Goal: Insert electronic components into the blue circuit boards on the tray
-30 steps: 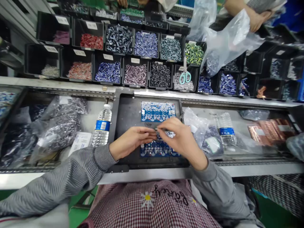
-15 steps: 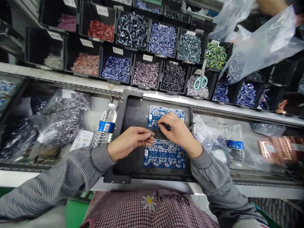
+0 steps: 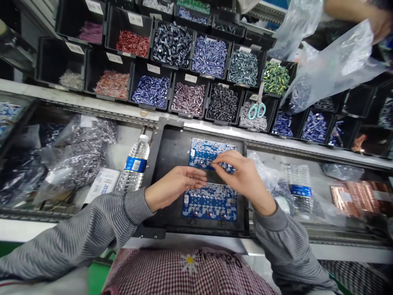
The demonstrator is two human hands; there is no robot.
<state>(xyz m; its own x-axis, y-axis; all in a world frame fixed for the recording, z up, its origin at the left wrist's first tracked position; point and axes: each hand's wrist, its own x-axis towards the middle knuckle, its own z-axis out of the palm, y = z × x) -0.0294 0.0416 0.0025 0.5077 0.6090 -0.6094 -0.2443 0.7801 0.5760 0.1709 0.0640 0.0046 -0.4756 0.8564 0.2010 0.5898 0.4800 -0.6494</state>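
Two blue circuit boards lie one above the other in a black tray frame [image 3: 172, 155]. Over the lower edge of the upper board [image 3: 201, 147], my right hand [image 3: 241, 174] has its thumb and forefinger pinched together at the board's surface. Whatever sits between those fingertips is too small to name. My left hand [image 3: 176, 186] hovers at the left, above the gap between the boards, its fingers stretched out towards the right. A tiny dark spot shows by its fingers, too small to identify. The lower board [image 3: 210, 203] lies just below both hands.
Behind the tray stand rows of black bins with small components, such as a blue-filled bin [image 3: 150, 91]. Scissors [image 3: 257, 110] rest on one bin. A water bottle [image 3: 135, 164] stands left, another bottle [image 3: 301, 188] right. Another person's hand [image 3: 379, 26] is near a plastic bag [image 3: 334, 67].
My right hand has shifted right along the upper board, and the dark thing under its fingers no longer shows. My left hand's pinch on a small blue piece has loosened, and its fingers are straighter.
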